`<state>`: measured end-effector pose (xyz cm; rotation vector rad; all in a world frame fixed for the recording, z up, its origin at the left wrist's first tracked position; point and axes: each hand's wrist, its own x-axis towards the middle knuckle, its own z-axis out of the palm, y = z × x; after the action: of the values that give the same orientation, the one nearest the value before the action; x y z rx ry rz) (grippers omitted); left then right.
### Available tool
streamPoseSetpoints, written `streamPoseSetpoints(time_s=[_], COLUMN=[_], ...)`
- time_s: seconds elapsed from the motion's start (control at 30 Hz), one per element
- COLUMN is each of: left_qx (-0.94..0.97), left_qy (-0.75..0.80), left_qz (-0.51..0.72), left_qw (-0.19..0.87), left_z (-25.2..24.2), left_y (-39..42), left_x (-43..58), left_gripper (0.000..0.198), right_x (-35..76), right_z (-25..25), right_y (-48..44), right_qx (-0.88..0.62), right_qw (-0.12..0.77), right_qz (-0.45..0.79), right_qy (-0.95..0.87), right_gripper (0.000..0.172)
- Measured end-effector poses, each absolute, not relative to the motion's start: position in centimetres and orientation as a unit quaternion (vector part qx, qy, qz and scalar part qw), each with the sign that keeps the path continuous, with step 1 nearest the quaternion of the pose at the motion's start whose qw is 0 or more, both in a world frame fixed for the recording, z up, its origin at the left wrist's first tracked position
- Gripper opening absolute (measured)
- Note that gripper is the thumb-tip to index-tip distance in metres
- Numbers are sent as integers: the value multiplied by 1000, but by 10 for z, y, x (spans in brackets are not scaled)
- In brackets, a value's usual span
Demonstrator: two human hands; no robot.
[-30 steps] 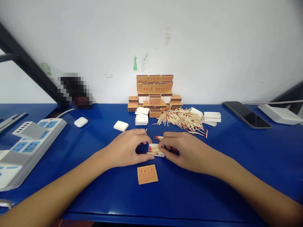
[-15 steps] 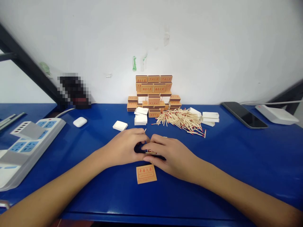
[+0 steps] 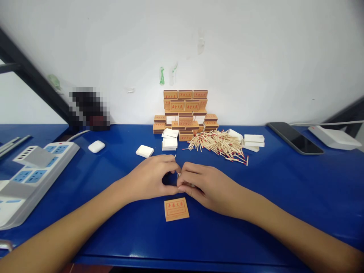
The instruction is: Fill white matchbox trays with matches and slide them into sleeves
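My left hand [image 3: 153, 178] curls in from the left, thumb and fingertips closing on a white matchbox tray [image 3: 179, 175], of which only a small corner shows. Against it, my right hand [image 3: 204, 185] is closed, its fingers bunched over a few matches [image 3: 192, 185] that are nearly all hidden. The fingertips of both hands meet at the tray. Just in front of them a flat orange matchbox sleeve [image 3: 176, 209] with red print lies on the blue table [image 3: 136, 231]. A loose pile of red-tipped matches [image 3: 217, 144] spreads behind my right hand.
Matchboxes [image 3: 185, 106] stand stacked against the wall. White trays lie left of the match pile [image 3: 170, 144], at its right [image 3: 254, 140], and alone [image 3: 145, 151]. A power strip [image 3: 42, 174] and white earbud case [image 3: 96, 146] are left; a phone [image 3: 295, 138] and white box [image 3: 334, 137] right.
My right hand's fingers have drawn together and turned down over the matches, which showed between finger and thumb before. My left hand has barely moved.
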<state>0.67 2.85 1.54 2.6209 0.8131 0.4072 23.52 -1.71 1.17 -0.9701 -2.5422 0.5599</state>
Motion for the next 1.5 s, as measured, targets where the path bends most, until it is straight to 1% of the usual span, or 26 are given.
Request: streamPoseSetpoints(time_s=[0.17,0.23,0.37,0.47,0.6,0.77,0.93,1.07,1.3,1.5], left_qx=[930,929,930,930,921,912,907,906,904,900], left_qy=[287,289,292,291,300,310,314,310,304,303], left_qz=[144,145,136,142,170,237,268,279,297,309], left_qw=[181,180,175,174,180,127,83,68,55,44], left_z=[15,15,15,14,12,12,14,12,11,13], left_y=[29,30,30,29,29,30,30,31,33,33], left_x=[7,6,4,3,4,5,3,2,1,1], left_gripper=[28,29,30,29,28,29,28,32,33,34], right_x=[236,237,241,245,248,252,255,254,254,257], right_z=[17,19,23,24,23,20,14,13,16,12], right_y=[-16,-16,-14,-11,-9,-4,-2,-2,-2,-2], right_qx=[-345,-355,-403,-431,-444,-416,-389,-394,-395,-381], right_qw=[152,173,243,263,285,315,326,352,375,348], right_qz=[214,230,279,308,327,251,169,137,94,38], right_qy=[-901,-889,-837,-806,-784,-815,-845,-838,-834,-856], right_gripper=[13,12,9,12,12,9,10,9,14,19])
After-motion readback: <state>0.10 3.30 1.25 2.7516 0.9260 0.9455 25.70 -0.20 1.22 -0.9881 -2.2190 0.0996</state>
